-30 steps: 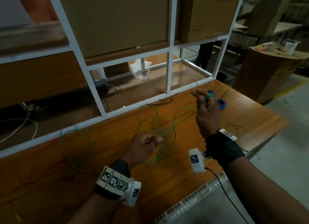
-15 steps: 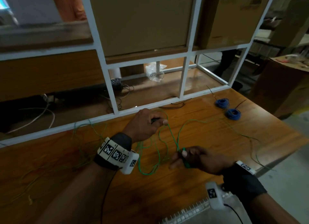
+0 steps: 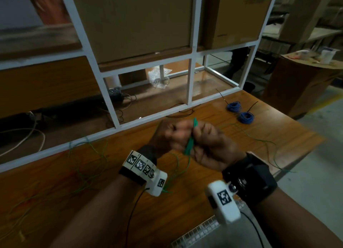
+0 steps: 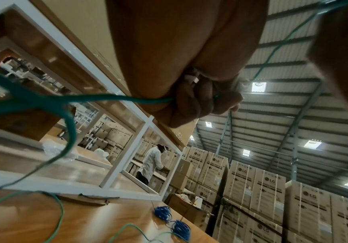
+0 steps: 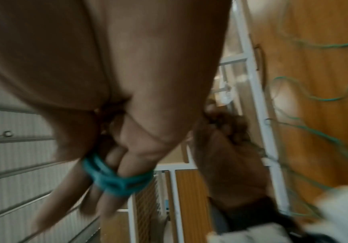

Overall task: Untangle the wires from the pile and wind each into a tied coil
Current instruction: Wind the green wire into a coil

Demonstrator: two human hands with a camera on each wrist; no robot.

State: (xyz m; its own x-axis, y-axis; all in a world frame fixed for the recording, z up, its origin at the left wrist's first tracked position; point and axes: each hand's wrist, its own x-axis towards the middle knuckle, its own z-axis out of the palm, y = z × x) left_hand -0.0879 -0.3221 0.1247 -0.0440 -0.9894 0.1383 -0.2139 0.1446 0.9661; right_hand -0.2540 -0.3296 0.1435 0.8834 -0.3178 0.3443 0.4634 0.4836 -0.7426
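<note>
Both hands meet above the middle of the wooden table (image 3: 278, 136). My left hand (image 3: 166, 134) pinches the green wire (image 3: 190, 144) in curled fingers, as the left wrist view shows at the fingertips (image 4: 206, 102). My right hand (image 3: 209, 142) carries a small coil of that green wire (image 5: 115, 177) wound round its fingers. The rest of the wire trails down to the table and off to the left (image 3: 89, 155) and right (image 3: 259, 140). Motion blurs both hands in the head view.
Two tied blue coils (image 3: 234, 106) (image 3: 246, 117) lie at the table's far right, with black ties beside them. A white metal frame (image 3: 191, 84) with cardboard boxes stands along the back. The table's right edge (image 3: 297, 155) drops to the floor.
My right hand rose from near the table and my left hand came over to it; the two now touch around the green coil. The wire loops on the table were pulled in.
</note>
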